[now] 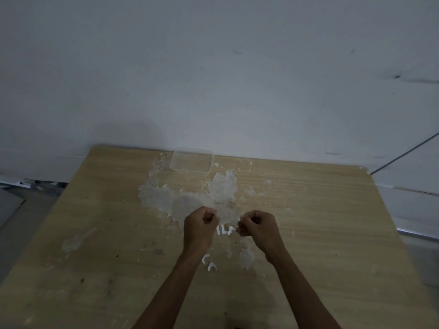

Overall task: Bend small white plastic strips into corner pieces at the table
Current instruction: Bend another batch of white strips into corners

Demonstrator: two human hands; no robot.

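Several small white plastic strips (224, 230) lie on the wooden table (320, 210) between my two hands. Two curved, bent white pieces (209, 264) rest nearer to me, between my forearms. My left hand (200, 227) hovers just left of the strips, curled into a fist; whether anything is inside it is hidden. My right hand (257, 227) is to their right, fingers pinched together, with a small white strip end showing at its fingertips.
A clear plastic container (192, 160) stands at the table's far edge against the grey wall. Rough white patches and crumbs (223, 188) cover the table's middle. The table's left edge drops to the floor (21, 222).
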